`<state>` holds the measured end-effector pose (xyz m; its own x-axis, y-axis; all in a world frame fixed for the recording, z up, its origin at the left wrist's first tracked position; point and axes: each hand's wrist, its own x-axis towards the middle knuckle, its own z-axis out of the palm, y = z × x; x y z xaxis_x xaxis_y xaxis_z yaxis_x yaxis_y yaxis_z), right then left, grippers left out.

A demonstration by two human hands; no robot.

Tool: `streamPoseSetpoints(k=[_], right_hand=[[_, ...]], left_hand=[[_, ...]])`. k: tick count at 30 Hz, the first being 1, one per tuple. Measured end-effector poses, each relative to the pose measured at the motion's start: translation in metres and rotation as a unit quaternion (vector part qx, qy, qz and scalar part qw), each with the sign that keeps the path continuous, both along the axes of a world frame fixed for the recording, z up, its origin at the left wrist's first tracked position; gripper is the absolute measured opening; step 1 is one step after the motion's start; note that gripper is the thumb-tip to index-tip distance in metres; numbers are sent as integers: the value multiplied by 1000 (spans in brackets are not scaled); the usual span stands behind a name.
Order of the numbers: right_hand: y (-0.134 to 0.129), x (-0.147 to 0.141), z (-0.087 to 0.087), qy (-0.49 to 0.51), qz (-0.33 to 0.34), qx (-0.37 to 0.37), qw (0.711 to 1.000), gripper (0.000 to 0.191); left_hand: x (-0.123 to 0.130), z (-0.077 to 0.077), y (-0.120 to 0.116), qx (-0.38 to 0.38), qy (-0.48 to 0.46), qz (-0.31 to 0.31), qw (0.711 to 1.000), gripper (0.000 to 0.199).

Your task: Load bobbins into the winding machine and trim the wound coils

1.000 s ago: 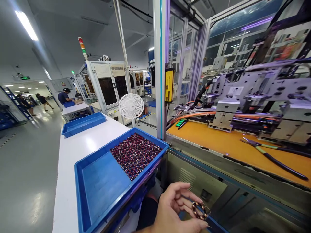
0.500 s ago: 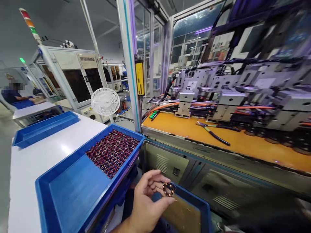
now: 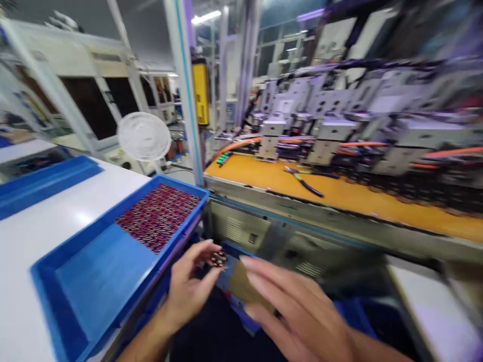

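Between the thumb and fingers of my left hand (image 3: 190, 289) is a small dark ring-shaped part (image 3: 218, 259) with copper-coloured spots. My right hand (image 3: 298, 311) is just to the right of it, blurred, thumb and fingers apart, with nothing visible between them. Below and behind the hands, partly hidden, lies a container with a brown bottom (image 3: 243, 284). To the left, a long blue tray (image 3: 101, 281) holds many small red and dark pieces (image 3: 160, 216) packed together at its far end.
A second blue tray (image 3: 49, 183) lies on the white table (image 3: 22, 251). A white fan (image 3: 144, 137) stands behind it. At the right, a machine's orange surface (image 3: 249, 171) carries pliers (image 3: 305, 183). A white surface (image 3: 433, 306) is at the lower right.
My right hand has come in from the right, near the ring-shaped part. My left hand, still holding the part, has shifted left and up in view. The whole scene has shifted left and up.
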<state>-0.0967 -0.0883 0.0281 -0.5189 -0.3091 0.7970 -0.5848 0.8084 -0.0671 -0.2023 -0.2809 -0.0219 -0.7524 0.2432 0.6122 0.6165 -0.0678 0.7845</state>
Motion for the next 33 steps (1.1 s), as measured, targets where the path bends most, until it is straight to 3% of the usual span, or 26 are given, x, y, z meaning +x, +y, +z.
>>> streamPoseSetpoints(k=[3, 8, 10, 13, 16, 19, 22, 26, 29, 31, 33], right_hand=[[2, -24, 8, -141, 14, 42, 989, 20], [15, -22, -17, -298, 28, 55, 952, 16], [16, -13, -20, -302, 15, -3, 953, 15], [15, -3, -17, -227, -31, -78, 970, 21], [14, -3, -13, -198, -52, -31, 978, 22], [16, -9, -21, -254, -52, 23, 966, 24], [18, -11, -32, -294, -19, 4, 956, 30], [21, -3, -37, -321, 104, -73, 939, 33], [24, -1, -35, -395, 165, -216, 878, 22], [25, -5, -31, -460, 147, -365, 796, 23], [23, -11, -27, -487, 113, -513, 698, 44]], left_hand=[[-2, -6, 4, 8, -19, -16, 1000, 59], [0, -11, 14, -16, -10, -10, 1000, 62], [2, -10, 18, -19, -10, -18, 1000, 62], [3, -11, 22, -22, -6, -37, 999, 65], [4, -12, 24, -32, -4, -50, 998, 68], [7, -12, 23, -37, 7, -46, 998, 71], [8, -11, 22, -39, -2, -46, 998, 71], [6, -9, 21, -21, -92, -53, 994, 66], [5, -9, 23, -8, -117, -75, 990, 64], [8, -9, 26, -6, -104, -80, 991, 63], [12, -10, 30, -10, -83, -91, 992, 63]])
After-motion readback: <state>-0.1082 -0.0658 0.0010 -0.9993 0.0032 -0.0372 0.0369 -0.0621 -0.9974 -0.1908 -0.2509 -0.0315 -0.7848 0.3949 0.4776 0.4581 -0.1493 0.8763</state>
